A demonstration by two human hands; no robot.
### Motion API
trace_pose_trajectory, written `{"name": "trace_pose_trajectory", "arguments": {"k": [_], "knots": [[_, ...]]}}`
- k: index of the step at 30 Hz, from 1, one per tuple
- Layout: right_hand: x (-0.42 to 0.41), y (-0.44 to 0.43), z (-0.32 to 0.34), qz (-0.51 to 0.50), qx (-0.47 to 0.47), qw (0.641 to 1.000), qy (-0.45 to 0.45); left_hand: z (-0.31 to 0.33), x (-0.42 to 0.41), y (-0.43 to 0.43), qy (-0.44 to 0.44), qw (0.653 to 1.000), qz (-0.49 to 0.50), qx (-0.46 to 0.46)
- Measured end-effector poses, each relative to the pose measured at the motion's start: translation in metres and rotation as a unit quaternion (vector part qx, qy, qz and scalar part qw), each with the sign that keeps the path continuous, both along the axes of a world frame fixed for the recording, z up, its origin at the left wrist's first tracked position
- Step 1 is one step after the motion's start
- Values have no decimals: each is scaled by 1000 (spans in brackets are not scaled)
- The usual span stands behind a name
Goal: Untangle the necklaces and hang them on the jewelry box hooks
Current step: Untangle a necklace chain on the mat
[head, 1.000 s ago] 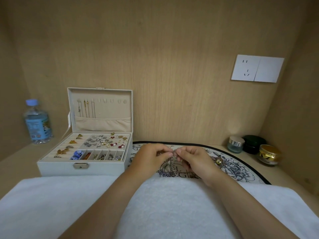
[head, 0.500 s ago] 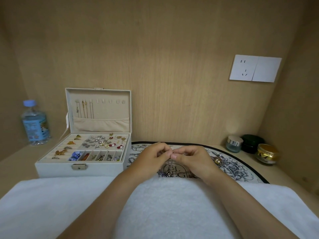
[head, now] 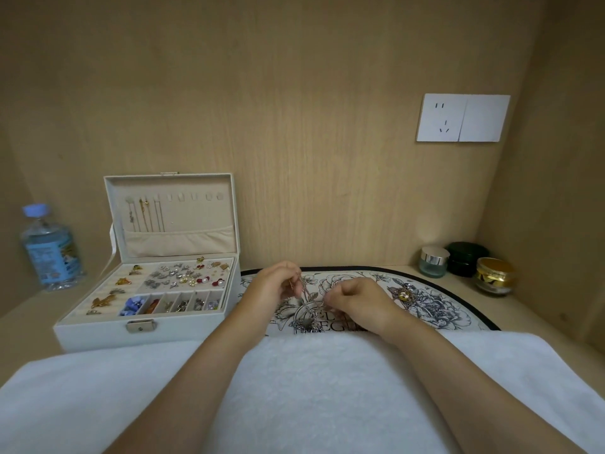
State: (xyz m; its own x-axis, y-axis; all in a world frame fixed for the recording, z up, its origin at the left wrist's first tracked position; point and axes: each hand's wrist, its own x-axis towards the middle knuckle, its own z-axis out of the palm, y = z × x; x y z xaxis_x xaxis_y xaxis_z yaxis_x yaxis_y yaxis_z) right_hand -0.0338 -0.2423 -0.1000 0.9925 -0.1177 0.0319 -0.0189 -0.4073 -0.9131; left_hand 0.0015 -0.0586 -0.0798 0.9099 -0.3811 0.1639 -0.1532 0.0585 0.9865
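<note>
Here, tangled necklaces (head: 307,322) are pinched by both hands above the floral mat (head: 458,306).
The left hand (head: 271,286) pinches one chain higher up and the right hand (head: 358,304) pinches another strand. The clump trails onto the mat's near edge, by the white towel (head: 311,388). The open jewelry box (head: 98,334) stands just beside the mat's left edge, with chains on its lid hooks (head: 144,201).

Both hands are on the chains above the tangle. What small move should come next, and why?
Probably ease the hands gently apart to draw one strand loose. The left hand and right hand each pinch thin chain, and the knotted clump lies below them on the mat, so no necklace is free yet. Bare hooks wait in the jewelry box lid.
</note>
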Motion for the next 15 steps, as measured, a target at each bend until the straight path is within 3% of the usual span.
{"name": "trace_pose_trajectory", "arguments": {"k": [4, 5, 7, 9, 13, 15], "knots": [[0, 1, 1, -48, -158, 985, -49, 3, -3, 5, -33, 999, -1, -24], [-2, 3, 3, -28, -149, 987, -63, 4, -4, 4, -40, 999, -10, -32], [-7, 10, 11, 77, -1, 994, -71, 7, -9, 1, -51, 998, -31, -30], [-10, 15, 15, 162, 121, 977, -70, 8, -12, -1, -62, 997, -36, -13], [-1, 9, 12, 40, 84, 992, -90, 8, -9, 3, -125, 988, 34, 83], [0, 4, 11, -27, 54, 992, -109, 5, -5, 11, -213, 957, 75, 184]]}}
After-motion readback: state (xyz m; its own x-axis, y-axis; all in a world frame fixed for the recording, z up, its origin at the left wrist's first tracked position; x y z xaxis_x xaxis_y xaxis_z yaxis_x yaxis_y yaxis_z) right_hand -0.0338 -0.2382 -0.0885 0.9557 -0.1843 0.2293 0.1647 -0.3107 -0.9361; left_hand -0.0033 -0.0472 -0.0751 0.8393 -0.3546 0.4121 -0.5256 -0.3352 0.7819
